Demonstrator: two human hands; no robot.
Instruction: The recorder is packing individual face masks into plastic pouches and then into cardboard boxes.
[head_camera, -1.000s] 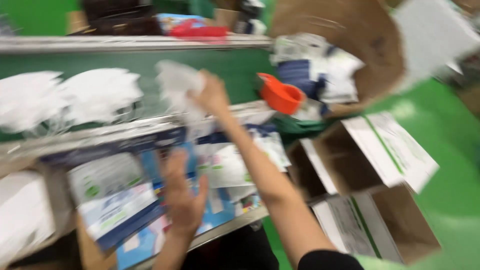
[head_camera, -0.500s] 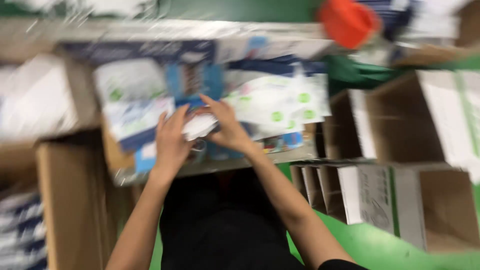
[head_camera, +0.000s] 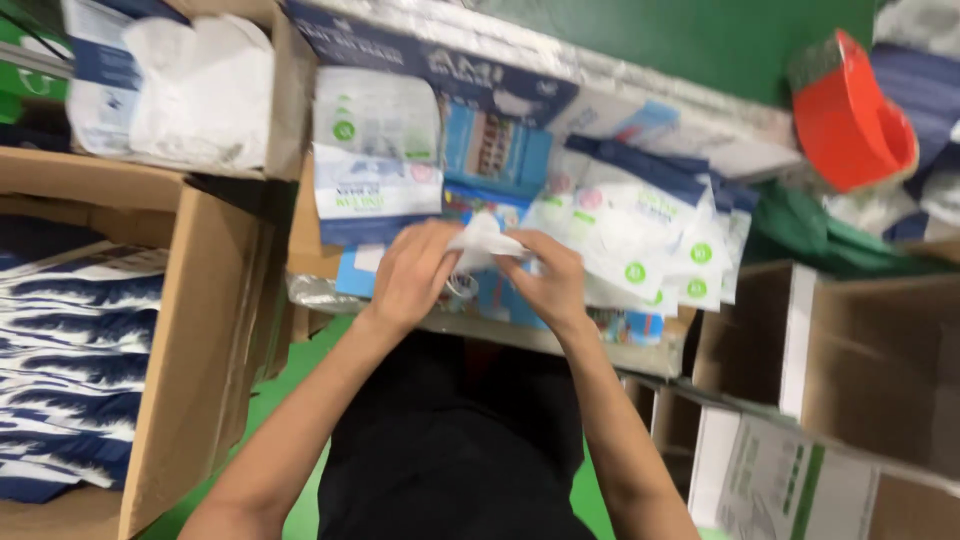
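**Folded white mask held over a worktop of pouches**

- Left hand: grip closed on the left edge of a white folded mask, fingers curled round it.
- Right hand: grip closed on the mask's right edge; the two hands hold it between them, just above the worktop.
- Mask: out of any wrapper, partly hidden by the fingers; blur hides its ear loops.
- Flat blue-and-white pouches: a fanned stack just right of the hands, seemingly unfilled; one more pouch lies beyond the left hand.
- Cardboard box, left: stacked with blue-and-white packs, apparently finished stock.
- Box of loose white masks, upper left: well filled.
- Orange tape dispenser, upper right, well apart.
- Progress, as judged: mask in hand and not yet in a pouch; many pouches left.
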